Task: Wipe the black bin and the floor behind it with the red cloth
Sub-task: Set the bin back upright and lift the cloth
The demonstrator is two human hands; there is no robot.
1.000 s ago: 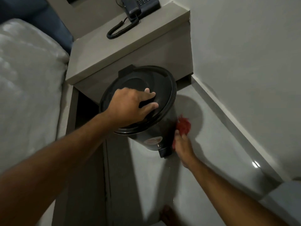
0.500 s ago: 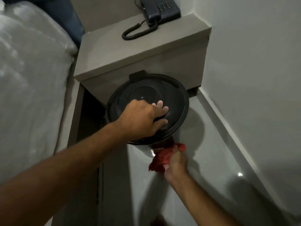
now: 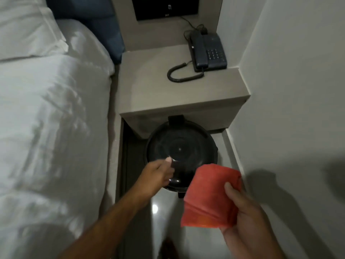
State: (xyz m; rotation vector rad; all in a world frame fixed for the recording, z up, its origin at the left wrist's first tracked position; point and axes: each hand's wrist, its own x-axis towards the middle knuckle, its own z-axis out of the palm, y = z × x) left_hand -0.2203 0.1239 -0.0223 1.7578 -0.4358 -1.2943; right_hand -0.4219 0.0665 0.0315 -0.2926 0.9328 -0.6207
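Note:
The black bin [image 3: 183, 146] stands upright on the floor, its round lid closed, tucked against the front of the bedside table. My left hand [image 3: 155, 177] rests at the lid's near left edge, fingers loosely apart, blurred. My right hand [image 3: 242, 219] is raised well above the floor at the lower right, holding the folded red cloth [image 3: 210, 197] flat between thumb and fingers. The cloth hides part of the bin's near right side. The floor behind the bin is hidden by the bin and the table.
A grey bedside table [image 3: 179, 94] carries a dark phone [image 3: 207, 51] with a coiled cord. A bed with white linen [image 3: 46, 128] fills the left. A white wall [image 3: 298, 109] closes the right. Glossy floor [image 3: 168, 212] runs toward me in a narrow strip.
My right hand lifted the red cloth from the bin's lower front up into the air. My left hand slid from the lid's top to its near edge. The view rose and pulled back.

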